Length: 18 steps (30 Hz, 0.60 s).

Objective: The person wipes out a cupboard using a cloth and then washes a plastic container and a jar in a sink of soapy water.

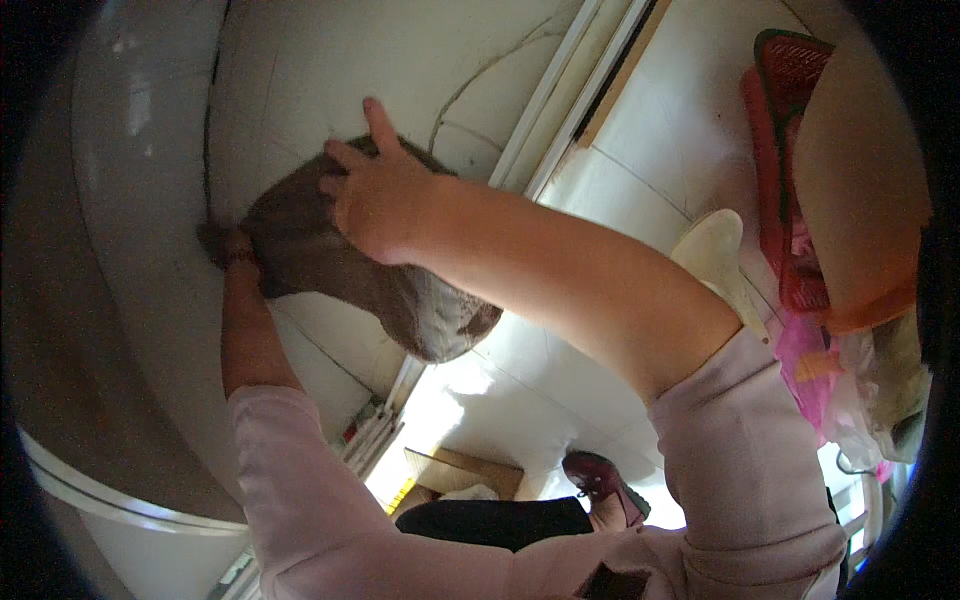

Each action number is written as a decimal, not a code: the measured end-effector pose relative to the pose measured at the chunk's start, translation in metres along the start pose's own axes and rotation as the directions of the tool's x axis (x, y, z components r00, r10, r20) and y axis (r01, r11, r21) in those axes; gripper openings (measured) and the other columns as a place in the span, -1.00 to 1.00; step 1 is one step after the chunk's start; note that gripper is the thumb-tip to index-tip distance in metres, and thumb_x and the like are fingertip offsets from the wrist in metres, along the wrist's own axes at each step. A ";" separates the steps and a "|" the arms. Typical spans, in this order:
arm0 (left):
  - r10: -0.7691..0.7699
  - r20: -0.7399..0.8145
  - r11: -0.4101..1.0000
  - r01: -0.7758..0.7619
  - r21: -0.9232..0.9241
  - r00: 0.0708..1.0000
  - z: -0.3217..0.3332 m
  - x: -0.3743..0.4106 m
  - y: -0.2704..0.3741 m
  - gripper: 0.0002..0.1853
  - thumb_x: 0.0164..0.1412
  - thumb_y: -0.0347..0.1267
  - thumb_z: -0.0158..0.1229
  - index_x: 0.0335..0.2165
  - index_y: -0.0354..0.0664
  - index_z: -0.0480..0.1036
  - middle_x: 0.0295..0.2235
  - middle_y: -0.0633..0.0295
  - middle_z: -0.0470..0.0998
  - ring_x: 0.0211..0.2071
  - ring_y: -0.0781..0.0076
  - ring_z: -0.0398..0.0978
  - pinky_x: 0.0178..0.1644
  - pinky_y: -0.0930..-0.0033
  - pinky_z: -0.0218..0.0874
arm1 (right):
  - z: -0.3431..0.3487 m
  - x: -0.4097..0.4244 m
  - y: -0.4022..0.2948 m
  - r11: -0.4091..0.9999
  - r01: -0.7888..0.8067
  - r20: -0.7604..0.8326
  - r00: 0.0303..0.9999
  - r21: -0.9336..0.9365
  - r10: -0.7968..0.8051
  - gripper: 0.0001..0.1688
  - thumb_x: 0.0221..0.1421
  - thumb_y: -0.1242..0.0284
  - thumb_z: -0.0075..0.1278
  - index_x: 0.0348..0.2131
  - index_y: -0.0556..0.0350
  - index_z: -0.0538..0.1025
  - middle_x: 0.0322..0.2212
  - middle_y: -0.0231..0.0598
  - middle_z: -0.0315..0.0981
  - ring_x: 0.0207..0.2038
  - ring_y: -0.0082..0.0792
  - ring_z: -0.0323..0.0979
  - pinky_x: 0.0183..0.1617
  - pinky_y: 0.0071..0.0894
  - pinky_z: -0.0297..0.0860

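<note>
A dark grey-brown cloth (330,262) with a pale, shiny patch at its lower right end hangs or lies bunched over pale tiles. My right hand (382,191) rests across its upper part with the fingers spread apart, the forearm reaching in from the right. At the cloth's left end is my left hand (229,244), with a band around the wrist. Shadow and blur hide the fingers of that hand, so its hold on the cloth cannot be made out.
White rails of a door or window track (574,97) run diagonally past the cloth. A red plastic basket (769,165) with a green rim, a cream plastic object (716,251) and a pink plastic bag (806,367) are at the right. Below are a cardboard box (480,469) and a dark red shoe (600,480).
</note>
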State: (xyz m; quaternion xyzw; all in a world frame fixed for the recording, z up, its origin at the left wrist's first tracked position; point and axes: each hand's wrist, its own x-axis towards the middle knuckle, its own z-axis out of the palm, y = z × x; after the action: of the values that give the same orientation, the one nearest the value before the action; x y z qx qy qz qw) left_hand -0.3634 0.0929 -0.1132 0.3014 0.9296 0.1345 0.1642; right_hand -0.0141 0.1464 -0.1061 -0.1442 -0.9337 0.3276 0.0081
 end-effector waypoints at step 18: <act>0.342 0.057 0.877 -0.341 0.338 0.938 0.046 0.081 0.107 -0.35 0.15 0.03 -0.26 0.11 -0.08 0.04 0.11 0.06 0.09 0.10 0.07 0.08 0.14 0.08 -0.08 | 0.004 0.013 0.019 0.997 -0.078 -0.450 0.889 0.022 0.079 -0.83 -0.16 0.46 -0.05 -0.50 0.10 0.55 -0.34 -0.20 0.42 -0.12 -0.21 0.30 0.14 0.04 -0.03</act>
State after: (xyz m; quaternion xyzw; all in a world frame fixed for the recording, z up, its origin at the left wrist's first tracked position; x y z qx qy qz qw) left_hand -0.3520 0.2326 -0.1358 0.4841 0.8712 -0.0017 0.0809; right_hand -0.0217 0.1614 -0.1218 -0.2538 -0.8993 0.2868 0.2113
